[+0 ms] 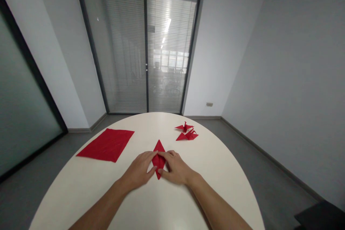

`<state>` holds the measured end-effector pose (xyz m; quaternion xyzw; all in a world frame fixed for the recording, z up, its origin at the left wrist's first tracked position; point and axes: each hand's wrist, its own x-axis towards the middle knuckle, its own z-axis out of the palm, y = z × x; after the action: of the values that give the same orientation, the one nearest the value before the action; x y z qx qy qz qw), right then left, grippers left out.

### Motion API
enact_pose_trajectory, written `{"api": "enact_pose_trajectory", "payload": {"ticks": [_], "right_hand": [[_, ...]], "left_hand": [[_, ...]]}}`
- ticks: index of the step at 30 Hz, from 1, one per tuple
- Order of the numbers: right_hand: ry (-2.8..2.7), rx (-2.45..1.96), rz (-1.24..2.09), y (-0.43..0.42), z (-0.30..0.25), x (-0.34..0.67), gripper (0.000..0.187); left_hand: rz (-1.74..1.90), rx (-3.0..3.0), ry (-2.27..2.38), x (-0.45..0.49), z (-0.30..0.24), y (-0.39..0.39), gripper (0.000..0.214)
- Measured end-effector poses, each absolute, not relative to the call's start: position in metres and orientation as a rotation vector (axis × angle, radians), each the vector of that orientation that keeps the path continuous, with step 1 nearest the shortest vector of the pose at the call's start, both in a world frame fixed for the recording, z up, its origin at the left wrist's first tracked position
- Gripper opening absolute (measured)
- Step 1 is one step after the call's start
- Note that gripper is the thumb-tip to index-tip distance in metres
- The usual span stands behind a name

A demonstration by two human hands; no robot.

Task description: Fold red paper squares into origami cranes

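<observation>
A diamond-shaped piece of folded red paper point(159, 161) lies on the white round table in front of me, its points toward and away from me. From its left side my left hand point(138, 168) grips it, fingertips on the upper part and thumb at the lower edge. My right hand point(177, 168) holds the right side the same way, index finger reaching across the upper middle and thumb near the bottom point. The fingertips of both hands almost meet over the paper and hide some of its folds.
Two folded red paper cranes point(187, 135) stand close together at the table's far right. A flat red paper sheet point(106, 146) lies on the left of the white table point(151, 212). Beyond are a glass door point(145, 50) with blinds and a dark object point(322, 215) at lower right.
</observation>
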<state>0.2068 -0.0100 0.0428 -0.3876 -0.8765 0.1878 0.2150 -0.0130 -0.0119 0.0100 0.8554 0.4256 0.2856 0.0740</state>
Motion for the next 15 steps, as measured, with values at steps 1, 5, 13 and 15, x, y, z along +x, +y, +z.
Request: {"api": "enact_pose_trajectory", "payload": {"ticks": [1,5,13,15], "right_hand": [[-2.423,-1.075,0.519,-0.010,0.044,0.207,0.064],[-2.410,-1.039,0.504,-0.011,0.046,0.208,0.058],[-2.351,-1.007,0.542,-0.007,0.041,0.213,0.055],[-2.330,-1.020,0.574,-0.007,0.040,0.214,0.051]], "left_hand": [[0.867,2.558,1.284,-0.012,0.011,-0.013,0.051],[0.892,2.459,1.367,-0.005,0.015,-0.016,0.045],[0.881,2.380,1.282,-0.010,0.023,-0.018,0.038],[0.856,2.374,1.248,-0.014,0.026,-0.019,0.037]]}}
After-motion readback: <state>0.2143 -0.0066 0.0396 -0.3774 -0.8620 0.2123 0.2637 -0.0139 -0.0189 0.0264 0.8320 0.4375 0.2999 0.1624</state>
